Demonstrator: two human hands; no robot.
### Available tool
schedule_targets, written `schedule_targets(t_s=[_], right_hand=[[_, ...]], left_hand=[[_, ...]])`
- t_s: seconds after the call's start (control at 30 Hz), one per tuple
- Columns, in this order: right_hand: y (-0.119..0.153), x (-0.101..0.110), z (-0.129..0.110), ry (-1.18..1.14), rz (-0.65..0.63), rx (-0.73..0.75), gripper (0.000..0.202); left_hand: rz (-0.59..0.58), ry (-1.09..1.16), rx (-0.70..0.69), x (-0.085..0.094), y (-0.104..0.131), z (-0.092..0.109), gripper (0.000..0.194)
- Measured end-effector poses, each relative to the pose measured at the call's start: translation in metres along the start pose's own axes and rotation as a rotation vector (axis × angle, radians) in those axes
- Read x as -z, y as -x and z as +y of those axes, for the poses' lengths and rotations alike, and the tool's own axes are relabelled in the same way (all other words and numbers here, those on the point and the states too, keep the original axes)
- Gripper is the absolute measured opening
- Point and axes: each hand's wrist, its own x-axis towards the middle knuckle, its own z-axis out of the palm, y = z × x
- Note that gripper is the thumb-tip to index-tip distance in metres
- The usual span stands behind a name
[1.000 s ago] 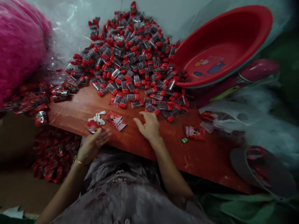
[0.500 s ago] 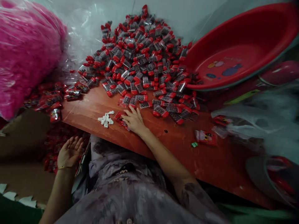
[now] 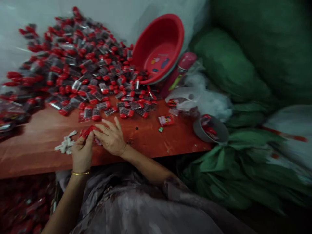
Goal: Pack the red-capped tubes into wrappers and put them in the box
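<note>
My left hand (image 3: pixel 82 155), with a gold bangle at its wrist, pinches a small red printed plastic packet (image 3: pixel 89 130) above the table. My right hand (image 3: pixel 112 138) meets the packet from the right, its near fingers closed at the packet's edge and its other fingers raised and spread. Its thumb is mostly hidden. Part of a printed packet shows beneath the right fingers. Beside my left hand lies a small heap of white pieces (image 3: pixel 65 144). Just beyond both hands are clear, red-ended packs with dark contents (image 3: pixel 88 112), at the front of a large pile.
A red basin (image 3: pixel 158 45) leans behind the pile, near a pink bottle (image 3: pixel 187 61). To the right are a printed packet (image 3: pixel 166 120), a clear plastic bag (image 3: pixel 209 97), a grey bowl (image 3: pixel 201 131) and green sacks (image 3: pixel 231 65). Red packs (image 3: pixel 26 201) lie below the table's left edge.
My left hand has risen from beside the table to the red packet and closed on it. My right hand has gone from lying on the packet to gripping its edge. The view has swung right.
</note>
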Motion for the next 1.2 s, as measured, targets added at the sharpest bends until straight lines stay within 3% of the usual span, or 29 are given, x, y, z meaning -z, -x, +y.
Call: schedule_targets(t_s=[0.13, 0.23, 0.33, 0.43, 0.57, 0.77, 0.97, 1.07, 1.13, 1.2], right_hand=[[0.010, 0.012, 0.009, -0.415, 0.076, -0.405, 0.042], [0.017, 0.012, 0.018, -0.726, 0.017, -0.581, 0.023], [0.022, 0.013, 0.020, -0.757, 0.030, -0.686, 0.020], [0.025, 0.015, 0.017, -0.599, 0.063, -0.667, 0.020], [0.030, 0.014, 0.017, -0.417, 0.087, -0.573, 0.025], [0.030, 0.008, 0.024, -0.297, 0.078, -0.403, 0.020], [0.017, 0.016, 0.025, -0.200, -0.036, -0.308, 0.027], [0.002, 0.031, 0.047, -0.006, -0.029, -0.277, 0.028], [-0.006, 0.039, 0.071, 0.175, -0.011, -0.334, 0.037], [-0.009, 0.045, 0.091, 0.298, -0.105, -0.366, 0.043]], left_hand=[[0.036, 0.006, -0.068, -0.025, 0.000, -0.001, 0.028], [-0.011, -0.043, -0.076, -0.036, 0.007, 0.001, 0.027], [-0.051, -0.096, -0.031, -0.045, 0.010, 0.001, 0.028], [-0.063, -0.117, 0.020, -0.053, 0.010, -0.002, 0.030], [-0.100, 0.096, 0.141, -0.060, 0.012, -0.006, 0.035], [-0.158, 0.335, 0.393, -0.051, 0.012, 0.000, 0.040], [-0.103, 0.338, 0.354, -0.041, 0.012, 0.004, 0.044], [-0.035, 0.298, 0.349, -0.039, 0.007, 0.005, 0.042], [-0.016, 0.303, 0.374, -0.038, 0.005, 0.006, 0.044], [-0.026, 0.329, 0.416, -0.039, 0.004, 0.008, 0.045]])
